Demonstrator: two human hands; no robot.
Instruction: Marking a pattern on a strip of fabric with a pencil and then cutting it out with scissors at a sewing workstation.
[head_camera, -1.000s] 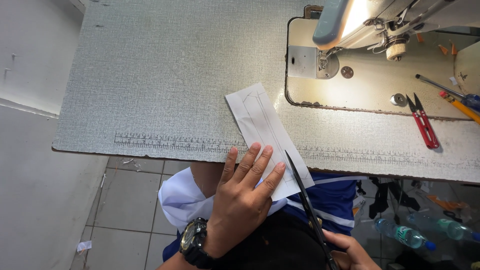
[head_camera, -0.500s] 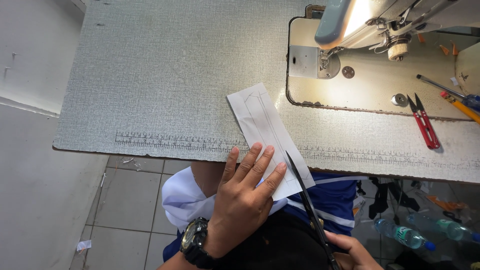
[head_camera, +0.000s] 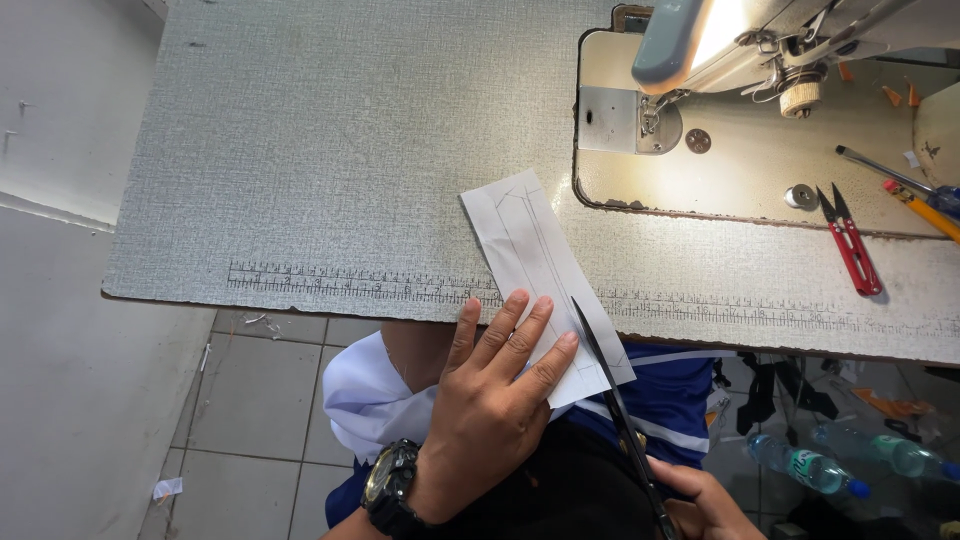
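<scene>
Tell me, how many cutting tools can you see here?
2. Long dark scissors are in the right hand, blades along the white paper piece's right edge. Small red thread snips lie on the table at right. Others may be hidden.

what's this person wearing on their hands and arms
Both hands are bare, no gloves. The left hand has a chunky black wristwatch with a round dark dial. The right hand shows no rings or bands, and no sleeve reaches either wrist.

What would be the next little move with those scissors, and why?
Probably closing the scissors and easing them forward along the paper. Their blades sit at the strip's right edge, the right hand grips the handles, and the left hand pins the paper flat.
</scene>
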